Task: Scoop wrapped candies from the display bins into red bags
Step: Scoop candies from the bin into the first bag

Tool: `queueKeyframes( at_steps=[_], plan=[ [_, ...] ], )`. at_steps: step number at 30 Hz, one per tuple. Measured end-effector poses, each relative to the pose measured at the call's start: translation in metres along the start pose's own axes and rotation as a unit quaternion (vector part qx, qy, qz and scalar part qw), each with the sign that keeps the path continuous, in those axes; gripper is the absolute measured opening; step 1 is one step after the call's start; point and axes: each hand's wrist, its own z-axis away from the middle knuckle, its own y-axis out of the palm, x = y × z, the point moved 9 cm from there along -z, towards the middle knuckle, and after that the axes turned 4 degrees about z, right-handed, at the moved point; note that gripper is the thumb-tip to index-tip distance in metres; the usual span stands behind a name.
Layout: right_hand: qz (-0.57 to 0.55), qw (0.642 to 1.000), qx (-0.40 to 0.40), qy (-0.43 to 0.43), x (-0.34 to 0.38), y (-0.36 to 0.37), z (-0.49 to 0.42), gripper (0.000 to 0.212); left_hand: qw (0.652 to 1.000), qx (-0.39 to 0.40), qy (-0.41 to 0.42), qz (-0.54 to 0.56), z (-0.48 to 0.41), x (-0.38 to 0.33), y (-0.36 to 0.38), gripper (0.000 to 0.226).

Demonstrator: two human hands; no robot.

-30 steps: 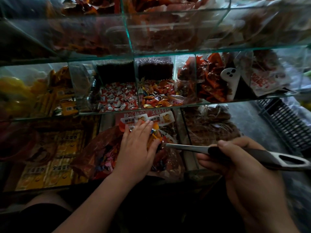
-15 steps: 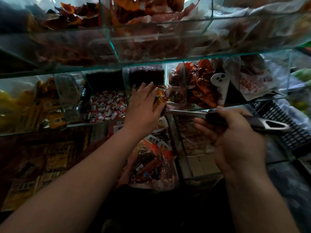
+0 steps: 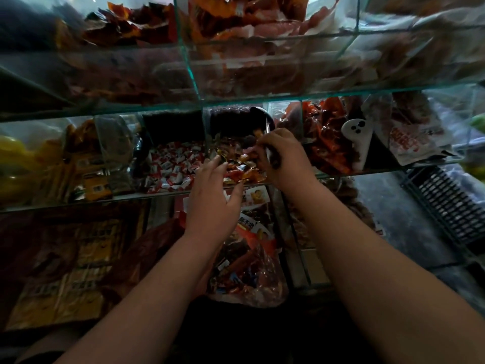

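Nearest, between the two bare forearms, a red-topped clear bag (image 3: 249,271) lies on the lower shelf, partly filled with mixed wrapped sweets, its printed mouth pointing up towards the bins. Just beyond it the left hand (image 3: 212,198) reaches over the front edge of the middle glass shelf (image 3: 131,197), fingers straight and spread, gripping nothing, its fingertips at the near edge of a heap of orange-and-gold wrapped candies (image 3: 241,168). To the right of that heap the right hand (image 3: 283,158) is curled round the dark handle of a metal scoop (image 3: 263,118), whose bowl stands up behind the knuckles at the far side of the same bin; blur hides whether it carries anything. Left of a glass divider (image 3: 206,132) sits a bin of red-and-white wrapped candies (image 3: 173,169), and further left yellow packets (image 3: 97,179). To the right are red foil packets (image 3: 328,135). A black slatted crate (image 3: 451,203) stands at far right. Above, the upper shelf holds orange and red packets, blurred.
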Motion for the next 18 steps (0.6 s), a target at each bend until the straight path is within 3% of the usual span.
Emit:
queueKeyframes(
  at_steps=[2,5,10,15,18],
  plan=[
    [0.041,0.998,0.024,-0.037,0.000,0.003,0.006,0.026,1.000,0.007,0.001,0.001,0.001,0.000,0.001,0.058],
    [0.023,0.999,0.009,-0.041,0.010,-0.008,0.022,0.024,1.000,0.017,-0.005,0.000,0.001,0.001,0.002,0.059],
    [-0.078,0.990,-0.108,-0.043,0.041,-0.063,0.072,0.010,1.000,0.013,0.016,0.019,0.019,-0.006,-0.013,0.052],
    [-0.244,0.955,-0.155,0.070,0.046,-0.106,0.143,0.012,1.000,0.001,0.017,0.004,0.064,0.010,-0.034,0.039],
    [-0.385,0.897,-0.142,0.164,0.046,-0.104,0.173,0.015,1.000,-0.001,0.008,-0.003,0.082,0.016,-0.036,0.039]
  ],
)
